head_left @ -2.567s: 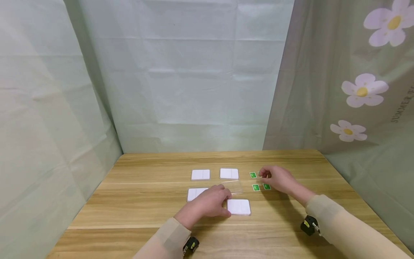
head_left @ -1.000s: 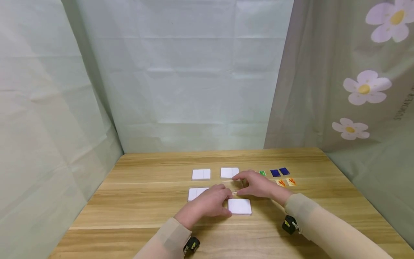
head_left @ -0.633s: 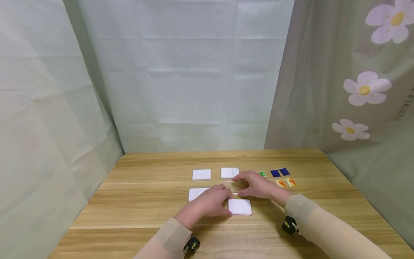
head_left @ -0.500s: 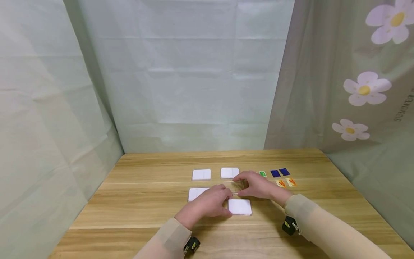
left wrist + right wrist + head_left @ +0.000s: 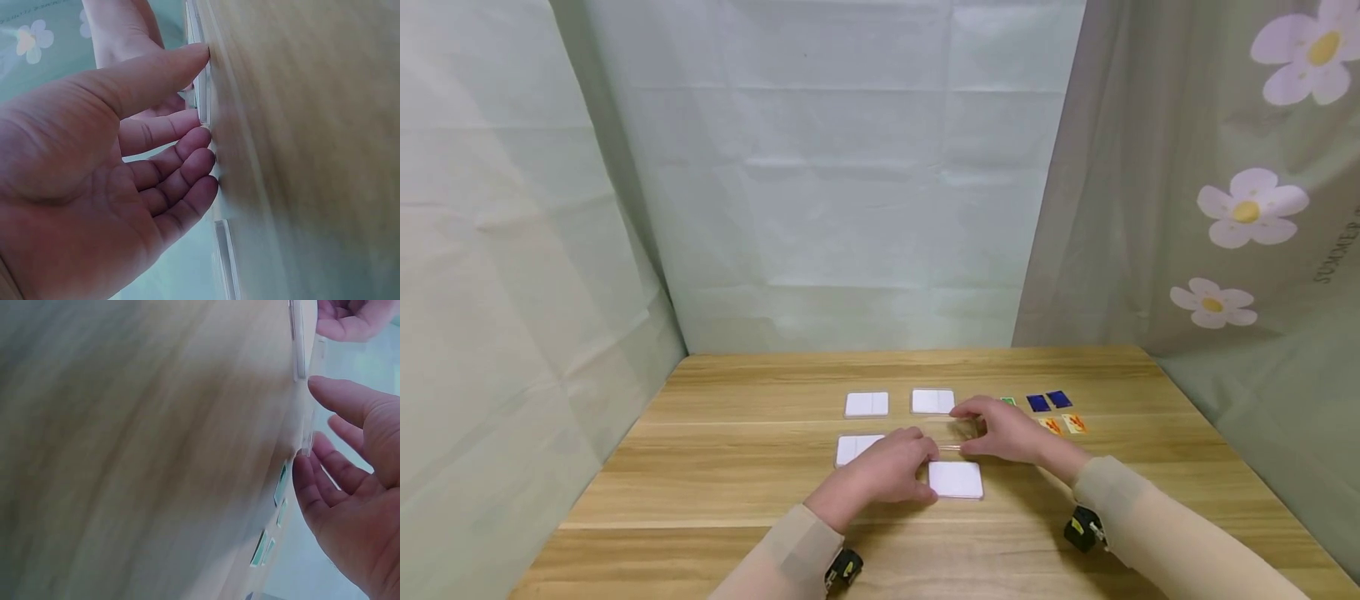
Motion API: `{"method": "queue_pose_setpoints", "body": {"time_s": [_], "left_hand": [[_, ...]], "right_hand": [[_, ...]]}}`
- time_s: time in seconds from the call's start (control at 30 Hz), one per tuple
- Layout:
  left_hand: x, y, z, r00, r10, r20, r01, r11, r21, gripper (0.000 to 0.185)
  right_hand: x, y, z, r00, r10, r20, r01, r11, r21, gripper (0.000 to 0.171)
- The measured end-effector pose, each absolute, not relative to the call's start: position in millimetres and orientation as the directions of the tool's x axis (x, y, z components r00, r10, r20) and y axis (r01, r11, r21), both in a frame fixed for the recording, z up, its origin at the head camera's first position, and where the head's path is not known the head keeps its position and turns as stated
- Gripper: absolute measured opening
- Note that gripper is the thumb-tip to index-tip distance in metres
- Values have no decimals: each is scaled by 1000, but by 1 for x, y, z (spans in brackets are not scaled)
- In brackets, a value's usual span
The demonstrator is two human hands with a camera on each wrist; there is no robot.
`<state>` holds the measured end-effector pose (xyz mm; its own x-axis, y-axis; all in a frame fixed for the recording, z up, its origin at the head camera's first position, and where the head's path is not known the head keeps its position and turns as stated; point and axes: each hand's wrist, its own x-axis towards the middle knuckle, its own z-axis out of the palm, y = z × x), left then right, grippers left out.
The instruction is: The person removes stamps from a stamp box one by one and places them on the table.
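In the head view my right hand [image 5: 1006,430] spans a clear plastic case [image 5: 950,434], thumb at its near edge and fingers at its far edge. The right wrist view shows the same hand [image 5: 362,462] with fingertips low over the wood. My left hand [image 5: 889,468] rests on the table at the case's left side, fingers loosely bent. Its thumb lies by the corner of the near white card in a clear holder [image 5: 956,480]. Another such white card [image 5: 856,447] is partly hidden behind the left hand.
Two more white cards, a left one [image 5: 867,404] and a right one [image 5: 933,401], lie farther back. Right of the hands are a small green card [image 5: 1007,402], a dark blue card [image 5: 1037,403] and an orange-patterned card [image 5: 1074,424]. Cloth [image 5: 850,208] hangs behind the table.
My right hand has come left from the small green cards to the clear case. In the last half second it has shifted slightly right, the case's edge with it. My left hand has stayed put.
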<state>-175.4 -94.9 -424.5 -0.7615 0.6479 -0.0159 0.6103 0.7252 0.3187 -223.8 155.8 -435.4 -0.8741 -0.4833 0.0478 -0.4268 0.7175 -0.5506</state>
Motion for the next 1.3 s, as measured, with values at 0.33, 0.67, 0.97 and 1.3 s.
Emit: {"method": "queue_pose_setpoints", "body": {"time_s": [0.33,0.67,0.97,1.3], "left_hand": [[-174,-100,-427,-779,627,11,583,717,383,55],[-167,-105,-425,-824,561,81,529,709,466,66],[-162,-104,-424,-815,564,134,563,713,419,71],[-158,-98,-426,-788,605,113,594,702,393,75]], "right_hand": [[-206,169,-426,-880,-466,91,-424,685,-592,51],[-187,176,-423,-871,-480,109,-447,679,-582,48],[-170,173,-426,-860,-503,89,-463,693,-552,47],[-158,168,-433,-841,-529,110,-498,680,-538,51]]}}
